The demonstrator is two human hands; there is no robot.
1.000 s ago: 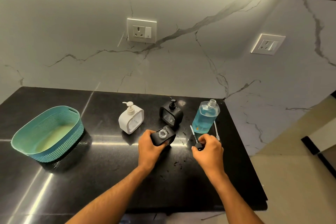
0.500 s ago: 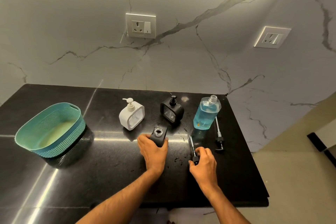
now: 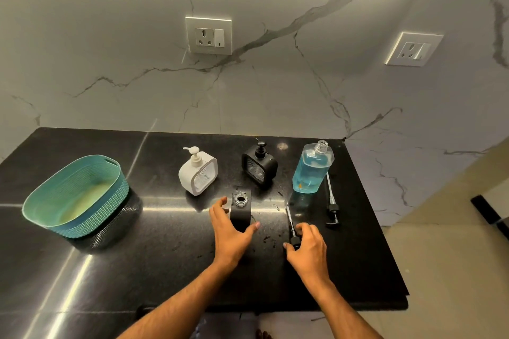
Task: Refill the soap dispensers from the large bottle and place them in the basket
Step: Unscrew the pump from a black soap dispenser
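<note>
Open black soap dispenser (image 3: 240, 210) standing upright on the black desk (image 3: 115, 264), just below the middle of the frame, pump removed, round neck bare at its top. Left hand (image 3: 230, 231) cupped around it from below, thumb on the right side, fingers (image 3: 219, 205) spread loosely along the left side; whether grasping or just released, cannot tell for sure, though thumb and fingers sit against or very close to its sides.

Removed black pump (image 3: 292, 228) lying on the desk just right of that dispenser, thin tube pointing up the frame. Right hand (image 3: 308, 249) curled over its head, fingers pinching the cap at the lower end.

Above, toward the wall: white soap dispenser (image 3: 198, 172) with its pump in place, left of centre; second black soap dispenser (image 3: 259, 164) with its pump on, slightly right of centre, well apart from the open one. Large clear bottle (image 3: 312, 166) of blue liquid at centre right, uncapped, roughly two-thirds full. Bottle's own pump (image 3: 331, 202) flat on the desk just right of the bottle, tube pointing up the frame, black head toward the lower edge.

Teal basket (image 3: 41, 217) at far left of the frame, well apart from everything else, nothing visible inside.

Marble-patterned wall (image 3: 82, 36) behind, with one socket plate (image 3: 208, 35) at upper centre and another (image 3: 414, 49) at upper right.
</note>
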